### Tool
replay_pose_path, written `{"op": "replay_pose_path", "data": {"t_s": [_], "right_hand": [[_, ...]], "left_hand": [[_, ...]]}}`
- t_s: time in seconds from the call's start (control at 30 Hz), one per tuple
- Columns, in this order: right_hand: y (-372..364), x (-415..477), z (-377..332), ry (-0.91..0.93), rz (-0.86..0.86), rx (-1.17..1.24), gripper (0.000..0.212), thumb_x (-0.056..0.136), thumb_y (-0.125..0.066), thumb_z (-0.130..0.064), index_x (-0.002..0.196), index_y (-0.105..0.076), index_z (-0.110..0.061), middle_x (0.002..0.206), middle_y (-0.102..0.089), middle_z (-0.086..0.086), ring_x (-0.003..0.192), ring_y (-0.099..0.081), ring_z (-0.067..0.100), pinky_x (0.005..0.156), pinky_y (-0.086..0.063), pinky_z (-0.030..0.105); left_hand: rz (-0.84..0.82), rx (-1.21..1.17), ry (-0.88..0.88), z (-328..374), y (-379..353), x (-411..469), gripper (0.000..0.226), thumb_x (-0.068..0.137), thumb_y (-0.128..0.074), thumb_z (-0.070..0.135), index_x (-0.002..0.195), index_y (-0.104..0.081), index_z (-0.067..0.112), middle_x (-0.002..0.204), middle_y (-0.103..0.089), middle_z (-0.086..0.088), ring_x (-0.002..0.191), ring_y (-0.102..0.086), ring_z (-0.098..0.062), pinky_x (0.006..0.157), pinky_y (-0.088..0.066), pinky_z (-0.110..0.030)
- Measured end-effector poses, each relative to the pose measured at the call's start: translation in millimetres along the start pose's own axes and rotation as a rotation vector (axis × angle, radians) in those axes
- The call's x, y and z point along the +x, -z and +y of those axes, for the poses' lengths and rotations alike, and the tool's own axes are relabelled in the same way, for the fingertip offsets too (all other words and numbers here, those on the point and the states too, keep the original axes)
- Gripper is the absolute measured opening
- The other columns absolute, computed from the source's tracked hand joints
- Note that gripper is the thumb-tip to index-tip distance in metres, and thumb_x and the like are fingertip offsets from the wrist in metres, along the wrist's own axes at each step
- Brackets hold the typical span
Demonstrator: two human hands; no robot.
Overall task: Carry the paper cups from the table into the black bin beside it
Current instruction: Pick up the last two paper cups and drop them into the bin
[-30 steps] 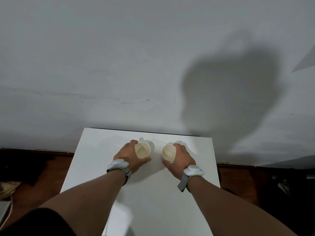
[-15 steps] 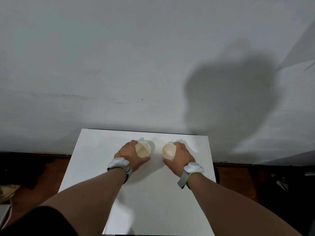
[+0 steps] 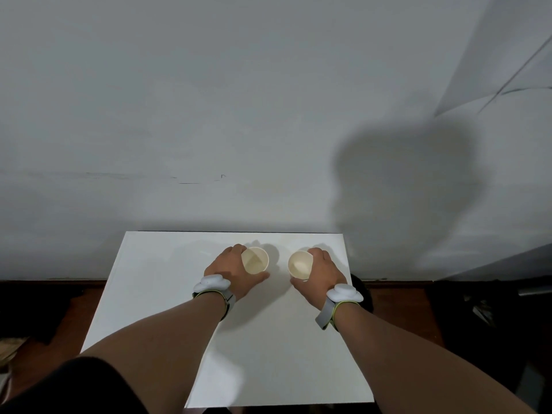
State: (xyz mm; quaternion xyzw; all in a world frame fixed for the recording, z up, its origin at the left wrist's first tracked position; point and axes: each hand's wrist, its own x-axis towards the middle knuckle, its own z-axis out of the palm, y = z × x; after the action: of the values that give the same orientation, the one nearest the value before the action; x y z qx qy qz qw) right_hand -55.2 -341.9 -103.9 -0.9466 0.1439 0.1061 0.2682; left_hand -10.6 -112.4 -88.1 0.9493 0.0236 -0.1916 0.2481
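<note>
1. The left hand [image 3: 231,271] is wrapping the left paper cup [image 3: 254,260]; the right hand [image 3: 321,273] is wrapping the right paper cup [image 3: 300,265], both near the table's [image 3: 155,294] far edge.
2. Squeezing risks crushing the thin walls.
3. The dark shape [image 3: 363,294] beyond the table's right edge may be the bin; reaching blind risks dropping a cup.

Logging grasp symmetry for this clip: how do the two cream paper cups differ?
The left cream paper cup sits in the left hand; the right cream paper cup sits in the right hand. The left cup stands upright; the right one tilts inward. Both look empty, over the white table.
</note>
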Motion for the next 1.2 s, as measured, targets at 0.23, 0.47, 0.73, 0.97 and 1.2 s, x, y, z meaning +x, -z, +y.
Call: {"op": "replay_pose_path", "data": {"t_s": [0.23,0.47,0.73,0.97,1.2], "right_hand": [[25.8,-8.9,35.0,-0.034,0.01,-0.004,0.069,0.069,-0.07,-0.056,0.125,-0.038,-0.033,0.121,-0.05,-0.007,0.091,-0.054,0.018,0.069,-0.043,0.031],[49.8,-18.5,71.3,-0.054,0.018,0.037,0.067,0.072,-0.074,-0.048,0.126,-0.041,-0.029,0.125,-0.049,-0.004,0.1,-0.06,0.023,0.079,-0.052,0.035],[74.1,-26.9,109.0,-0.111,0.001,0.043,0.064,0.075,-0.074,-0.047,0.125,-0.042,-0.025,0.127,-0.047,-0.002,0.1,-0.061,0.027,0.083,-0.054,0.04],[87.3,-33.2,141.2,-0.118,0.019,0.057,0.063,0.072,-0.074,-0.049,0.121,-0.042,-0.026,0.124,-0.05,0.001,0.102,-0.06,0.03,0.077,-0.052,0.038],[105.9,-35.0,178.5,-0.136,0.04,0.071,0.071,0.071,-0.079,-0.052,0.127,-0.042,-0.025,0.128,-0.049,0.001,0.104,-0.06,0.028,0.081,-0.053,0.039]], "left_hand": [[-0.011,0.008,-0.044,39.0,-17.1,-8.8,0.082,0.065,-0.071,0.086,0.129,-0.053,0.038,0.118,-0.058,0.014,0.104,-0.062,-0.018,0.086,-0.055,-0.037],[-0.009,0.014,-0.067,73.7,-37.8,-21.3,0.079,0.065,-0.071,0.086,0.125,-0.052,0.04,0.117,-0.059,0.015,0.104,-0.062,-0.017,0.086,-0.055,-0.037],[-0.012,0.024,-0.11,112.8,-61.8,-27.3,0.077,0.065,-0.071,0.086,0.124,-0.052,0.04,0.118,-0.059,0.016,0.103,-0.062,-0.016,0.084,-0.053,-0.035],[-0.024,0.043,-0.164,139.1,-86.3,-32.9,0.078,0.067,-0.07,0.087,0.126,-0.053,0.039,0.123,-0.061,0.015,0.111,-0.062,-0.018,0.087,-0.052,-0.034],[-0.022,0.035,-0.236,173.1,-112.6,-31.7,0.081,0.061,-0.065,0.092,0.123,-0.055,0.042,0.112,-0.059,0.017,0.104,-0.062,-0.016,0.077,-0.046,-0.033]]}}
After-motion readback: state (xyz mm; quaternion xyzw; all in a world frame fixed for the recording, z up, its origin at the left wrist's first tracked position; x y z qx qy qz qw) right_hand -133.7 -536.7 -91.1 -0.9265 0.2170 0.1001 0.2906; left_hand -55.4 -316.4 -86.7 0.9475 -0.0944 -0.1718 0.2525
